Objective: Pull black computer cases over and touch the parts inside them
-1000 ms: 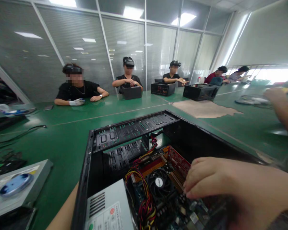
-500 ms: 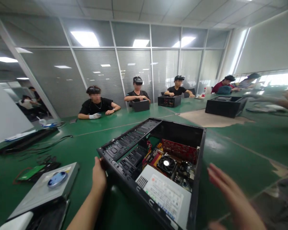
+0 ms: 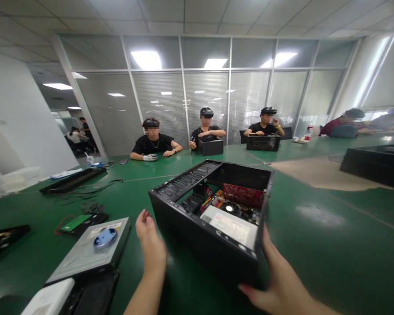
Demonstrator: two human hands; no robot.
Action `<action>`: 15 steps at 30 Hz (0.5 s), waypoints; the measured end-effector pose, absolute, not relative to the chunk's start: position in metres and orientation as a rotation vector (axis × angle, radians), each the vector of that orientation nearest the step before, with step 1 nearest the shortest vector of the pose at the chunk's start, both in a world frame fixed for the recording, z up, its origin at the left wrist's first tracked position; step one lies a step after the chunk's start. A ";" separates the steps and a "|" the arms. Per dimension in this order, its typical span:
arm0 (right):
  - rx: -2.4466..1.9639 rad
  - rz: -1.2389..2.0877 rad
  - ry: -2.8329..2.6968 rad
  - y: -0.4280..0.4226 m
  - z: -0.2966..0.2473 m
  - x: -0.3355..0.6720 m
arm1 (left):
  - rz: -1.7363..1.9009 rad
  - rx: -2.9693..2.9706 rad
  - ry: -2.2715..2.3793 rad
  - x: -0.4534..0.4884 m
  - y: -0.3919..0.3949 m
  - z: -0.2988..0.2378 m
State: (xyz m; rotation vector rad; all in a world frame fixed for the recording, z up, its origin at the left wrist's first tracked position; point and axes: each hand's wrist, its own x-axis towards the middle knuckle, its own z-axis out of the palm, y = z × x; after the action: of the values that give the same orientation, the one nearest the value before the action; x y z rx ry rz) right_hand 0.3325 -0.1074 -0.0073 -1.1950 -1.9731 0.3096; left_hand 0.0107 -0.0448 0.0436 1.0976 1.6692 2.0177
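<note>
A black computer case [image 3: 197, 236] lies on the green table in front of me, its upper side uncovered. Inside it are a silver power supply [image 3: 231, 225], a fan [image 3: 231, 208] and a red circuit board [image 3: 243, 195]. My right hand [image 3: 279, 271] grips the case's near right corner, thumb on the front and fingers along the right side. Beside the case's left wall is my left hand [image 3: 153, 243], open with loosely bent fingers, holding nothing, a small gap from the case.
To the left lie a silver optical drive [image 3: 88, 249] with a blue round piece [image 3: 105, 238] on top, a green circuit board [image 3: 77, 223], a white object [image 3: 49, 297] and a black panel [image 3: 74, 179]. Across the table [image 3: 315, 223] several people sit, some with other cases [image 3: 211, 146].
My right hand has moved in from the right and taken hold of the case. My left hand has come away from its left edge. The view has turned left.
</note>
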 end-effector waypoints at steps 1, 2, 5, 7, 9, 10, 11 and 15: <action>-1.253 0.356 -1.918 -0.084 0.003 0.315 | 2.005 1.231 1.674 0.016 -0.047 0.042; -1.292 0.406 -1.870 -0.055 0.015 0.296 | 1.963 1.362 1.675 0.021 -0.049 0.039; -1.392 0.583 -1.794 0.043 0.049 0.236 | 1.751 1.687 1.642 0.034 -0.054 0.026; -1.419 0.588 -1.739 0.091 0.061 0.201 | 1.607 1.796 1.582 0.036 -0.055 0.017; -1.373 0.590 -1.767 0.111 0.061 0.173 | 1.508 1.787 1.557 0.033 -0.054 0.012; -1.329 0.591 -1.804 0.111 0.057 0.163 | 1.479 1.750 1.563 0.030 -0.052 0.010; -1.279 0.589 -1.847 0.107 0.051 0.157 | 1.462 1.701 1.576 0.028 -0.050 0.009; -1.116 0.588 -1.986 0.071 0.032 0.171 | 1.383 1.596 1.571 0.030 -0.041 0.005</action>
State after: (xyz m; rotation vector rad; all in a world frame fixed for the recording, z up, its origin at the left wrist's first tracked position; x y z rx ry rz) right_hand 0.1714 0.0707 0.0323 -1.1157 -1.9862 0.5881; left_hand 0.0297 -0.0407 0.0050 1.5959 1.5710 1.3831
